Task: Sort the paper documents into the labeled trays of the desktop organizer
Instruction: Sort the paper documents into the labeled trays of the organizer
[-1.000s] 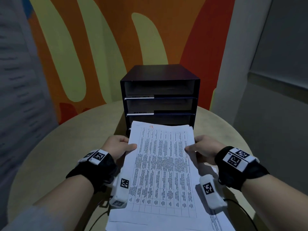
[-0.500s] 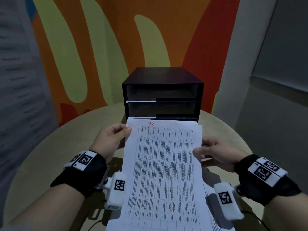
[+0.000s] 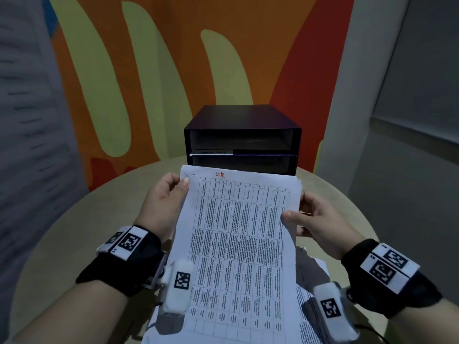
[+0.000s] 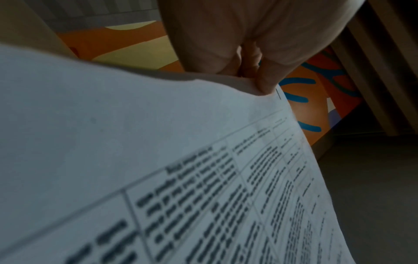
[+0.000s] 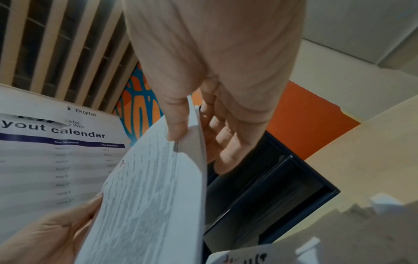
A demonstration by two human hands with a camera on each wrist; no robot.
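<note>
Both hands, left hand [image 3: 166, 202] and right hand [image 3: 320, 219], pinch the document [image 3: 238, 244] edges before the organizer [image 3: 242, 120]; the next move likely requires matching its tray label.

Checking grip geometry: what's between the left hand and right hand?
Only the printed sheet: the left hand pinches its top left corner, the right hand its right edge. The head view shows it.

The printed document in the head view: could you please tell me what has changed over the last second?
The document has been lifted off the pile and raised, now hiding the organizer's lower trays. The left hand slid up to pinch its top corner; the right hand keeps holding the right edge. Organizer and table stayed put.
</note>
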